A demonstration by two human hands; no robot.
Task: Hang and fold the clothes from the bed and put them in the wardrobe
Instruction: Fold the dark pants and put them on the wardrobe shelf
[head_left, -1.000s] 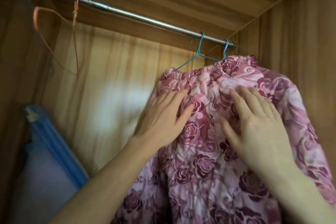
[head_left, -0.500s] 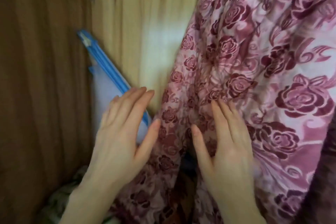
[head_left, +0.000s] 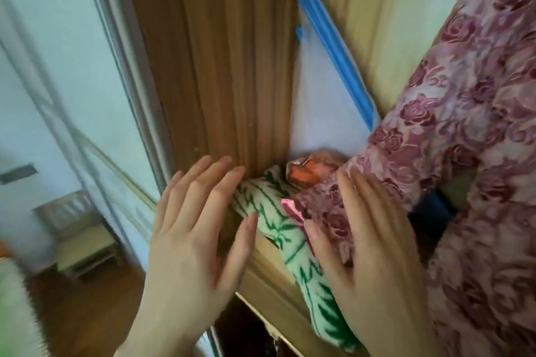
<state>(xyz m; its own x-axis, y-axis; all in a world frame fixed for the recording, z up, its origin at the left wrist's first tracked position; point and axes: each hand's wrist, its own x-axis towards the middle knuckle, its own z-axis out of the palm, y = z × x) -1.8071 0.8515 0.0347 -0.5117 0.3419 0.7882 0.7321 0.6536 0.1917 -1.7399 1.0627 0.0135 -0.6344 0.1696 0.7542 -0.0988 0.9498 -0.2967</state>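
- The left hand (head_left: 191, 229) is held flat with straight fingers, nothing grasped.
- The right hand (head_left: 374, 243) is laid flat on the rose-print garment (head_left: 470, 130), hung inside the wardrobe (head_left: 220, 66) above a green-patterned cloth (head_left: 290, 229).

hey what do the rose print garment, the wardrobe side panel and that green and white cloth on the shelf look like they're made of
Rose print garment: soft woven fabric, probably cotton or a blend; it drapes and creases, matte.
Wardrobe side panel: wood or wood-look laminate; straight grain lines, slight sheen.
Green and white cloth: thicker and fuzzy-looking, perhaps terry or knit; blur leaves that open.
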